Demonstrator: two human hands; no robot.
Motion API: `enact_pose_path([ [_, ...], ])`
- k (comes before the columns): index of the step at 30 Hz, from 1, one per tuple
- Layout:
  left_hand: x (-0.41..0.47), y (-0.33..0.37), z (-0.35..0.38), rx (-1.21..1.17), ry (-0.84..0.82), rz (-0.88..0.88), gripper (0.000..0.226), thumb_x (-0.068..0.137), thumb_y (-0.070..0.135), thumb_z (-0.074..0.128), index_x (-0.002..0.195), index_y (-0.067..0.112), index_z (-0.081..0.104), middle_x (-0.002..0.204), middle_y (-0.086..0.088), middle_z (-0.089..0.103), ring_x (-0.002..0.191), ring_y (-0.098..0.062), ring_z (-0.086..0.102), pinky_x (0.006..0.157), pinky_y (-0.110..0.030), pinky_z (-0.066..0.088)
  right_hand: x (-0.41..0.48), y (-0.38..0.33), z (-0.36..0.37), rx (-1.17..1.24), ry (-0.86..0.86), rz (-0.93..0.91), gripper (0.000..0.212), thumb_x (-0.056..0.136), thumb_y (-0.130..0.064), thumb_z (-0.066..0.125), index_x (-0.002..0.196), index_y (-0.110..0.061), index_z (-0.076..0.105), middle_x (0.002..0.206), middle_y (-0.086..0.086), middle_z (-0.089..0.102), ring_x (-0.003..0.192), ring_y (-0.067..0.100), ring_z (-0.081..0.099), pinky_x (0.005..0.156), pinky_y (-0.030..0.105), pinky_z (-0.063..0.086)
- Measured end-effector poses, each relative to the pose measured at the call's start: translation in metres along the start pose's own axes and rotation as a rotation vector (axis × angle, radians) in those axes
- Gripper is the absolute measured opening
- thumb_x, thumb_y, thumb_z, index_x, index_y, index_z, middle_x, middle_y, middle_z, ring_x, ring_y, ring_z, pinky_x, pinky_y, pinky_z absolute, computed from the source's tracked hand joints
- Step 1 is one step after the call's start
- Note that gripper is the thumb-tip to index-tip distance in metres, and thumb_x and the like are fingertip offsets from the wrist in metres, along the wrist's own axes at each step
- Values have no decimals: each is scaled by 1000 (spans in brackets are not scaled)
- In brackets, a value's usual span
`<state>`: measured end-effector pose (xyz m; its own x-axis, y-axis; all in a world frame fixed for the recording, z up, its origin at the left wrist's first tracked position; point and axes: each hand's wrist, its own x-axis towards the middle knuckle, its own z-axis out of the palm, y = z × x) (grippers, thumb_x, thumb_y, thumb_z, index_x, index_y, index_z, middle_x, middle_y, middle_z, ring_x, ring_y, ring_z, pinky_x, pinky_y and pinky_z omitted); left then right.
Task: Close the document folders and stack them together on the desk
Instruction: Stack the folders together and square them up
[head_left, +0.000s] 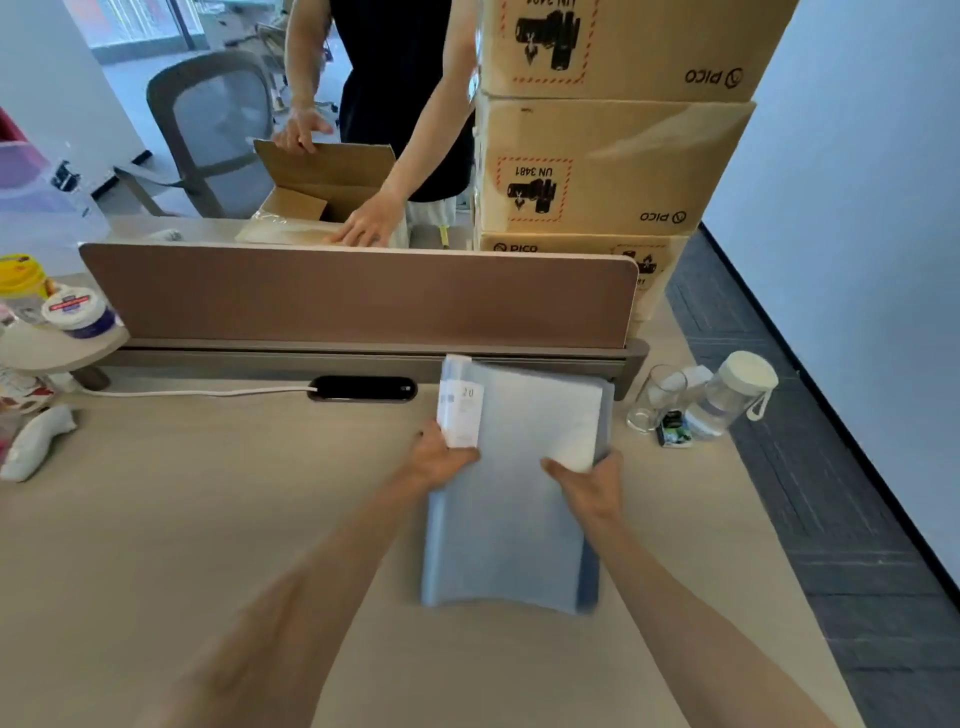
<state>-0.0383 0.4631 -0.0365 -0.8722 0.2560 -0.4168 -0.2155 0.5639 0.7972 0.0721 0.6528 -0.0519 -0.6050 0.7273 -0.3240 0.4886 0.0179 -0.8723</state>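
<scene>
gripping the blue folders (511, 519) with left hand (441, 457) and right hand (589, 486), both closed on the side edges; count unclear; bare table (208, 519) left.

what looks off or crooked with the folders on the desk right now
The folders are not squared up: a darker one juts out along the right edge under the top cover, and the near end bows upward. The left hand and right hand grip the two sides. Nothing looks spilled or damaged on the desk.
</scene>
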Motion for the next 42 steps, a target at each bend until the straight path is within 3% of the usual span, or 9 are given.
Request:
enact_pose_path([
  [3, 5, -1, 38, -12, 4, -102, 72, 70, 31, 78, 128, 9, 40, 128, -13, 52, 112, -29, 57, 87, -39, 52, 25, 12, -19, -83, 6, 43, 80, 56, -28, 90, 115, -9, 41, 110, 11, 59, 99, 32, 62, 85, 49, 54],
  [7, 21, 8, 74, -10, 29, -164, 70, 77, 25, 75, 131, 4, 36, 133, -16, 46, 117, -28, 52, 81, -27, 42, 66, 24, -29, -159, -45, 124, 90, 45, -36, 91, 116, -8, 42, 113, 11, 58, 102, 30, 61, 87, 49, 54],
  [12, 46, 10, 97, -1, 39, -214, 67, 78, 28, 73, 129, 6, 36, 134, -15, 46, 119, -29, 51, 85, -28, 43, 115, 32, -28, -273, -101, 196, 97, 33, -46, 86, 113, -8, 46, 114, 9, 60, 99, 28, 64, 83, 46, 57],
  [18, 65, 9, 122, 35, 76, -250, 62, 80, 32, 68, 129, 10, 35, 133, -16, 45, 118, -32, 51, 87, -29, 42, 131, 33, -31, -396, -140, 226, 101, 50, -47, 85, 131, -5, 41, 132, 13, 48, 121, 31, 50, 100, 43, 48],
  [22, 72, 9, 134, 97, 78, -251, 59, 81, 38, 63, 128, 15, 36, 128, -15, 48, 115, -33, 52, 86, -30, 42, 141, 41, -38, -428, -159, 210, 97, 57, -47, 83, 133, -5, 40, 133, 15, 45, 122, 33, 47, 101, 42, 45],
  [29, 82, 17, 140, 177, 54, -252, 60, 83, 44, 58, 131, 16, 34, 129, -17, 47, 121, -37, 47, 100, -38, 41, 155, 42, -42, -448, -165, 176, 91, 61, -51, 80, 132, -10, 40, 133, 15, 42, 125, 34, 44, 105, 42, 41],
  [34, 81, 20, 143, 248, 65, -249, 65, 85, 45, 56, 135, 11, 32, 132, -16, 41, 123, -37, 45, 101, -38, 39, 153, 44, -38, -550, -131, 156, 90, 64, -60, 74, 130, -10, 37, 134, 18, 38, 131, 36, 29, 108, 44, 30],
  [38, 84, 21, 140, 253, 38, -264, 73, 83, 47, 58, 138, 9, 29, 137, -14, 36, 126, -34, 43, 102, -37, 39, 147, 42, -37, -572, -94, 157, 90, 67, -61, 71, 130, -10, 35, 135, 18, 39, 131, 36, 30, 107, 45, 30],
  [42, 77, 25, 135, 191, -13, -283, 65, 86, 45, 55, 136, 14, 29, 137, -14, 37, 125, -34, 44, 98, -36, 38, 145, 42, -41, -526, -74, 119, 84, 72, -58, 70, 130, -7, 36, 134, 20, 39, 128, 38, 33, 106, 47, 32],
])
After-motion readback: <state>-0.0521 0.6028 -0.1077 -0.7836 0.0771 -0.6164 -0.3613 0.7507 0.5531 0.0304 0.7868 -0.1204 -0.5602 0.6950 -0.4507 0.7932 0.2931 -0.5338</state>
